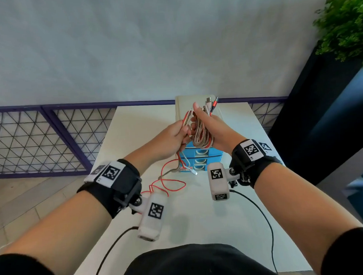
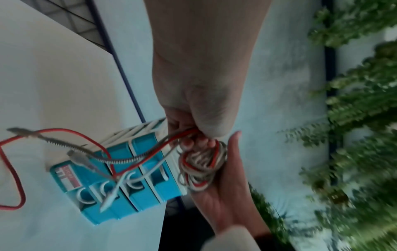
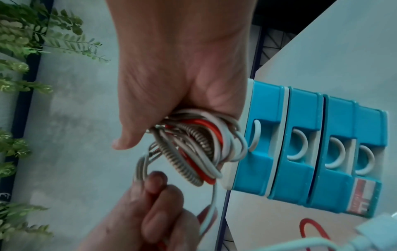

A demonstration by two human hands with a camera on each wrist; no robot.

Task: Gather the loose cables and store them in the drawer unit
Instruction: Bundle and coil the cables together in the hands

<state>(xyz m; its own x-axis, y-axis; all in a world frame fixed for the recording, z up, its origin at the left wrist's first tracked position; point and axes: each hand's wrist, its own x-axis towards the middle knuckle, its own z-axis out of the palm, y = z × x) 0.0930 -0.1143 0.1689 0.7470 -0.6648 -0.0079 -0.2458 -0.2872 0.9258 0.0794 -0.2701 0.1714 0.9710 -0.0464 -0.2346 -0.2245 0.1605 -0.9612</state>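
My right hand [image 1: 205,126] grips a coiled bundle of cables [image 1: 201,134], red, white and spring-wrapped, held up above the blue drawer unit [image 1: 200,157]. Plug ends [image 1: 212,101] stick up past the thumb. My left hand [image 1: 176,135] pinches the cable strands just left of the coil. From it the loose tails [image 1: 170,179] hang down onto the white table [image 1: 134,127], a red loop lying in front of the drawers. In the right wrist view the coil [image 3: 199,149] fills the palm beside the closed drawers [image 3: 311,144]. In the left wrist view the tails [image 2: 64,146] trail across the unit [image 2: 120,178].
The drawer unit stands at the table's far middle, all its drawers closed. A purple wire fence [image 1: 51,138] runs behind the table. A dark planter with green foliage [image 1: 342,26] stands at the right. Black camera leads [image 1: 261,213] cross the table's near part.
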